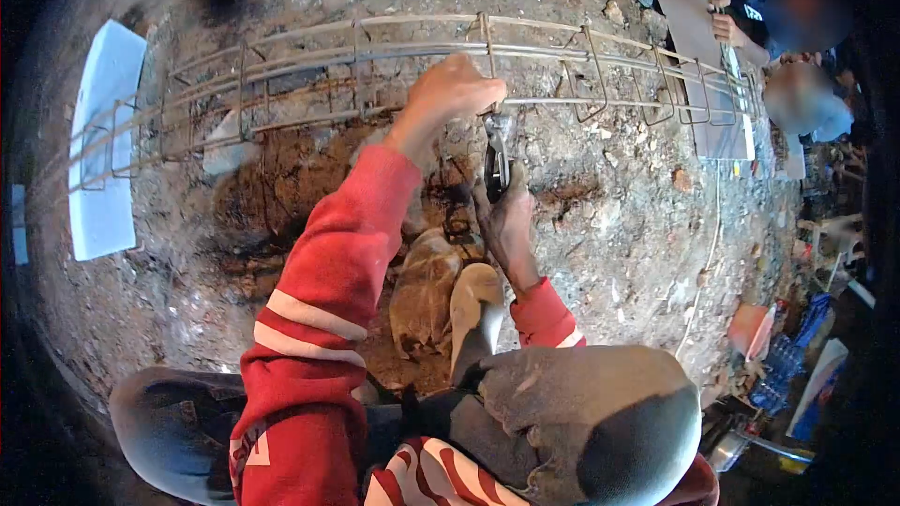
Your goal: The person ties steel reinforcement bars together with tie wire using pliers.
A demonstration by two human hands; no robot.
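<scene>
A long steel rebar cage (488, 47), made of thin bars with square stirrups, stretches across the ground in front of me. My left hand (452, 92) is closed around the cage where a stirrup meets the near bar. Just below it, my right hand (509, 220) grips a pair of pliers (498, 157) by the handles. The jaws point up toward the near bar, close under my left fingers. Whether they bite on wire there is hidden by my left hand.
White boards lie under the cage at the left (101, 145) and right (727, 122). Two people crouch at the upper right, one with hands (724, 5) at the cage end. A brown sack-like lump (424, 295) sits by my foot. Plastic bottles (778, 370) lie at lower right.
</scene>
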